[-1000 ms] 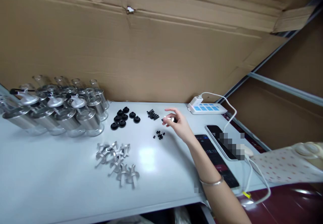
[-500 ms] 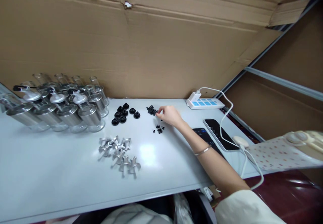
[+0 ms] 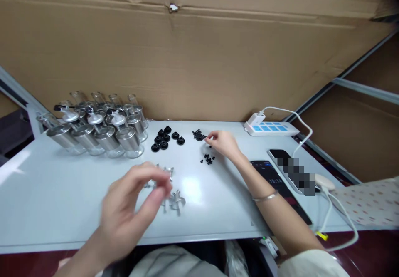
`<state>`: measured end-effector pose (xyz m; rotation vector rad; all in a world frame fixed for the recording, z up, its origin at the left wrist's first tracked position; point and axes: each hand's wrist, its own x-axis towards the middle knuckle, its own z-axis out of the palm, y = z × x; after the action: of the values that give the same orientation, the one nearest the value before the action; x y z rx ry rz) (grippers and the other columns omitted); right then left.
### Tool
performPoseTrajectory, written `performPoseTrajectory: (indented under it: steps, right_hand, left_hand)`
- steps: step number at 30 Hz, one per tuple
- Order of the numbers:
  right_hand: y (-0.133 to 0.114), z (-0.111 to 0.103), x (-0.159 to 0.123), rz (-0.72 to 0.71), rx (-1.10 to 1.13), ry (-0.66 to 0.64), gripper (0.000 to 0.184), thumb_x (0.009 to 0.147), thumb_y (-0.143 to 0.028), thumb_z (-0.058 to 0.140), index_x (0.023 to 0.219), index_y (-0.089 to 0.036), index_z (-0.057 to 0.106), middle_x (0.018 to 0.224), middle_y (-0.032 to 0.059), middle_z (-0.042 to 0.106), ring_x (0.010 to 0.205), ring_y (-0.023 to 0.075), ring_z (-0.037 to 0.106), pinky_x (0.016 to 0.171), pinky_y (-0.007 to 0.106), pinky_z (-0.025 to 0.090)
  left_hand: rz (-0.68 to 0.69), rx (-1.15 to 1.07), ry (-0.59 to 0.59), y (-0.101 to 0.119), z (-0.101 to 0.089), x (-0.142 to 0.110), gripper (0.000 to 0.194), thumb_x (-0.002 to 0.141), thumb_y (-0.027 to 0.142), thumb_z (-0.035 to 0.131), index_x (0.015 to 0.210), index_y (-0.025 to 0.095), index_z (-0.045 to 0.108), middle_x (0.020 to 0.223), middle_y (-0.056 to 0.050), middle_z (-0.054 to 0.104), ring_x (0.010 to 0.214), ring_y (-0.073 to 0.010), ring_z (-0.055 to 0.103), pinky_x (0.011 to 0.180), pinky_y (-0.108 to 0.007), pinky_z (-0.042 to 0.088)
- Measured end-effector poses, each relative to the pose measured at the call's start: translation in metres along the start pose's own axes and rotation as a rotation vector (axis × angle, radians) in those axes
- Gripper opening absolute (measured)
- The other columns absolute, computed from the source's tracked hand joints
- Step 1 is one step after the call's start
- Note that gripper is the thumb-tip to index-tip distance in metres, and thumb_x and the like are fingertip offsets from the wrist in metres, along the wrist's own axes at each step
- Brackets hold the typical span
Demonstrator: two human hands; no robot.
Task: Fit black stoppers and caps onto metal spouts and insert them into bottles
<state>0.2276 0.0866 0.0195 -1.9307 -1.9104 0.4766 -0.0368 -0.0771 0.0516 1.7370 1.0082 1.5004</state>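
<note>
left hand (image 3: 132, 208): is hovering at the near left, partly hiding the silver parts (image 3: 177, 202); blur is obscuring whether its grip is holding anything.
right hand (image 3: 223, 144): is poising its fingertips just right of the black rods (image 3: 198, 135); whether its grip is closing on one cannot be told.
small black pieces (image 3: 208, 160): are lying nearer.
black caps (image 3: 164, 137): are sitting left of the rods.
bottles (image 3: 127, 137): are standing far left on the worktop (image 3: 71, 202).

Bottles (image 3: 134, 151), left of frame: smooth, clear glass; sleeves (image 3: 126, 137) look satin metal. Silvery pieces (image 3: 177, 202), lower centre: metallic sheen. Black caps (image 3: 181, 141), centre: plastic- or rubber-like. Tabletop (image 3: 224, 212): smooth, glossy. Panel (image 3: 218, 60), top: matt, creased cardboard. Bangle (image 3: 265, 197): shiny metal.
</note>
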Motion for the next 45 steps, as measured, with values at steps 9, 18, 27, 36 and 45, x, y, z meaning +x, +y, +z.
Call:
performPoseTrajectory:
  steps: [9,18,27,36,45]
  right_hand:
    - [-0.025,-0.011,-0.043,0.029,0.92,-0.387,0.019,0.06,-0.036,0.073,0.061,-0.018,0.069,0.057,-0.0029,0.055,0.049,0.0075,0.042,0.047,0.023,0.033]
    - [-0.028,0.014,-0.054,0.066,1.019,-0.413,0.016,0.064,-0.033,0.071,0.06,-0.018,0.067,0.054,-0.0036,0.052,0.052,0.0085,0.041,0.049,0.023,0.033]
    - [-0.032,0.018,-0.064,-0.021,1.026,-0.376,0.02,0.073,-0.038,0.067,0.066,-0.019,0.064,0.058,-0.0034,0.051,0.056,0.0104,0.047,0.052,0.023,0.041]
    - [-0.035,0.029,-0.072,-0.123,1.187,-0.353,0.016,0.079,-0.036,0.059,0.083,-0.021,0.057,0.068,-0.0021,0.058,0.059,0.0126,0.056,0.06,0.027,0.045]
    - [-0.039,0.031,-0.079,-0.205,1.026,-0.247,0.02,0.077,-0.032,0.067,0.085,-0.022,0.053,0.072,-0.0025,0.056,0.07,0.0141,0.055,0.069,0.028,0.042]
  left_hand:
    - [-0.213,0.198,-0.398,-0.068,0.057,0.072,0.023,0.087,0.03,0.057,0.107,0.02,0.062,0.106,-0.007,0.064,0.093,-0.0183,0.063,0.071,-0.028,0.052]
    - [-0.207,0.148,-0.295,-0.08,0.062,0.063,0.008,0.08,0.025,0.065,0.079,0.018,0.064,0.079,-0.002,0.066,0.073,-0.0148,0.06,0.067,-0.026,0.049]
    - [-0.311,0.115,-0.289,-0.079,0.057,0.057,0.01,0.08,0.028,0.065,0.079,0.018,0.068,0.08,-0.004,0.07,0.076,-0.017,0.064,0.064,-0.026,0.051]
    - [-0.446,-0.059,-0.177,-0.077,0.055,0.056,0.015,0.074,0.031,0.07,0.078,0.017,0.069,0.078,-0.004,0.074,0.072,-0.0168,0.068,0.07,-0.027,0.056]
    - [-0.428,-0.029,-0.183,-0.077,0.055,0.056,0.014,0.076,0.029,0.065,0.077,0.016,0.071,0.076,-0.004,0.074,0.07,-0.0167,0.068,0.067,-0.025,0.054]
